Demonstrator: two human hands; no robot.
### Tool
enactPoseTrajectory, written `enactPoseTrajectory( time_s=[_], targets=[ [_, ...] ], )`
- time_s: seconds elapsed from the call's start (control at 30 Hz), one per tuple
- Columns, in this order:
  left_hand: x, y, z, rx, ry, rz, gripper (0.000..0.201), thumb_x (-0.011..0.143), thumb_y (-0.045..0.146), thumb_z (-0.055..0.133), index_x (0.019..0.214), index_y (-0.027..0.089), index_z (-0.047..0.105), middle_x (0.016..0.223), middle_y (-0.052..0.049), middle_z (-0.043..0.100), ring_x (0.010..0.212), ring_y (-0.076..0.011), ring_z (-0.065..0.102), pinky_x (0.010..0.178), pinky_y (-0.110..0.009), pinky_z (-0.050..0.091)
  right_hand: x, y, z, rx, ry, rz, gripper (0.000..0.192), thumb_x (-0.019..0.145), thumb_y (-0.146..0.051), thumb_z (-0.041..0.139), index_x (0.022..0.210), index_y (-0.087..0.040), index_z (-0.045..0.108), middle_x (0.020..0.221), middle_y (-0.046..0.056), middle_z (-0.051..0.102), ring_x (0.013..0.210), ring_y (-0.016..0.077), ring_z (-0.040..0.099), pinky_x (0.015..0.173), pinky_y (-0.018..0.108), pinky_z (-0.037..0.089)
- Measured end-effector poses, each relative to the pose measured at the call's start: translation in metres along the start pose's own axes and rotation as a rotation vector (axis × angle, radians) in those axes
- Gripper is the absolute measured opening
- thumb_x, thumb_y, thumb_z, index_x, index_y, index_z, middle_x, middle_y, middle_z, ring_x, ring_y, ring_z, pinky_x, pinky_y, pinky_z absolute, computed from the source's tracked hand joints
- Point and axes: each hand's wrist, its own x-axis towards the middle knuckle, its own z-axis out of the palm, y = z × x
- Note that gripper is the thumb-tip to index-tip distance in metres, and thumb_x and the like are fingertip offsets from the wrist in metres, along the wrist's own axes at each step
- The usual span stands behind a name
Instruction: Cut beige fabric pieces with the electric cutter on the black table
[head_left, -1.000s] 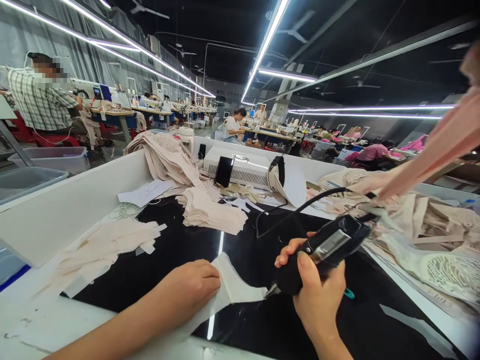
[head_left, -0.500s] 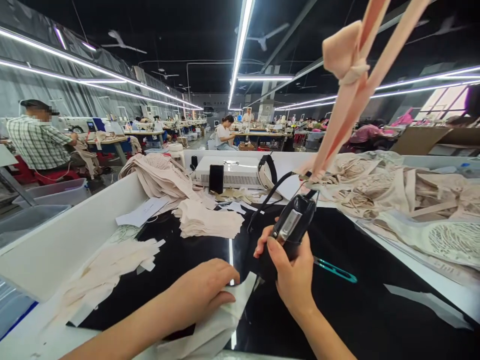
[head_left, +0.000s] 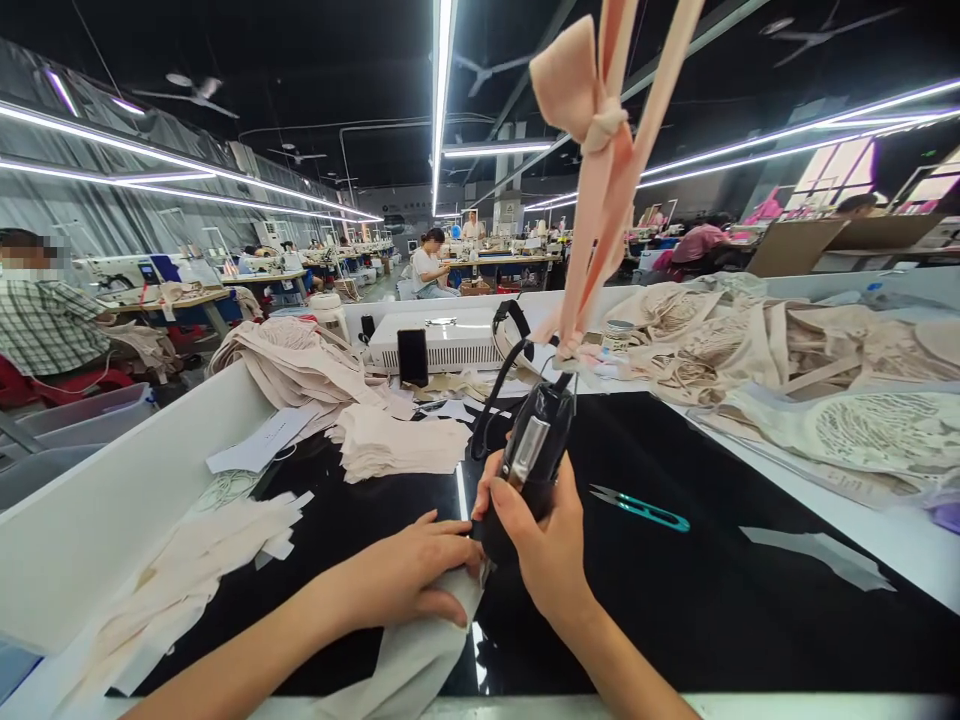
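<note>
Pale cloth [head_left: 424, 655] lies bottom centre beneath a loosely spread left hand [head_left: 409, 575].

Just beside it, the right hand [head_left: 551, 555] wraps a black handheld tool [head_left: 534, 440] at mid-frame; its tip is hidden, so a slip could nick the left hand or crease the cloth. Beyond, stacked fabric pieces [head_left: 401, 447] sit left of centre.

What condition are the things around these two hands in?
Black handheld corded tool: gripped in the right hand, tilted
Thin pale fabric piece: creased, under the left hand
Teal-handled metal snips: lying flat, blades parted
Black rectangular phone: upright, screen dark
Cream fabric pieces: stacked, edges uneven
Peach fabric strap: knotted
</note>
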Motion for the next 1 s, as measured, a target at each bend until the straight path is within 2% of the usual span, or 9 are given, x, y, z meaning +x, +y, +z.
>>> enactPoseTrajectory(
  time_s=[0.23,0.4,0.57,0.7,0.8,0.9,1.0],
  targets=[
    [0.0,0.002,-0.004,0.016,-0.023,-0.037,0.035,0.086,0.026,0.085,0.114,0.025,0.065,0.129,-0.005,0.068,0.138,-0.0295,0.054,0.121,-0.068,0.025,-0.003,0.0,0.002,-0.042,-0.003,0.001,0.024,0.087,-0.036,0.072,0.101,-0.027,0.054,0.083,-0.005,0.062,0.068,0.0133,0.06,0.066,0.031,0.055],
    [-0.001,0.002,-0.004,0.017,-0.037,-0.047,0.035,0.088,0.026,0.084,0.117,0.026,0.064,0.126,-0.003,0.07,0.137,-0.0293,0.055,0.121,-0.069,0.023,-0.004,0.001,0.002,-0.053,0.007,0.01,0.025,0.087,-0.035,0.072,0.103,-0.026,0.055,0.082,-0.005,0.062,0.066,0.0133,0.059,0.062,0.029,0.054],
    [0.001,0.004,-0.004,0.006,-0.03,-0.043,0.031,0.091,0.024,0.08,0.118,0.025,0.065,0.139,-0.008,0.063,0.139,-0.0308,0.053,0.119,-0.073,0.024,-0.007,0.0,0.003,-0.037,0.023,0.016,0.027,0.088,-0.039,0.072,0.105,-0.027,0.055,0.082,-0.005,0.063,0.067,0.0137,0.061,0.064,0.031,0.057],
    [0.002,0.004,-0.005,0.011,-0.017,-0.005,0.032,0.091,0.022,0.079,0.121,0.025,0.066,0.139,-0.008,0.063,0.138,-0.0282,0.054,0.122,-0.068,0.023,-0.014,0.0,0.004,0.016,0.025,0.049,0.035,0.085,-0.04,0.074,0.112,-0.029,0.054,0.088,-0.003,0.068,0.074,0.0175,0.069,0.072,0.037,0.061],
    [0.002,0.002,-0.004,0.027,-0.008,0.013,0.035,0.091,0.022,0.079,0.123,0.025,0.066,0.14,-0.009,0.062,0.137,-0.0286,0.055,0.122,-0.067,0.022,-0.017,0.0,0.005,-0.018,0.015,0.04,0.035,0.085,-0.037,0.073,0.114,-0.029,0.054,0.086,-0.003,0.069,0.072,0.0178,0.069,0.071,0.038,0.062],
    [0.001,-0.001,-0.003,0.034,-0.024,0.009,0.037,0.092,0.025,0.079,0.126,0.026,0.064,0.143,-0.008,0.06,0.139,-0.0304,0.053,0.12,-0.071,0.022,-0.017,-0.001,0.006,-0.047,0.028,0.04,0.031,0.085,-0.037,0.072,0.11,-0.028,0.056,0.086,-0.002,0.068,0.073,0.0178,0.068,0.07,0.037,0.061],
    [0.001,-0.003,-0.001,0.037,-0.028,0.021,0.04,0.092,0.027,0.08,0.128,0.027,0.063,0.145,-0.008,0.059,0.14,-0.0302,0.052,0.121,-0.069,0.024,-0.018,-0.003,0.007,-0.022,0.04,0.043,0.027,0.085,-0.037,0.073,0.105,-0.027,0.057,0.086,-0.002,0.068,0.071,0.017,0.068,0.069,0.036,0.061]
  ],
)
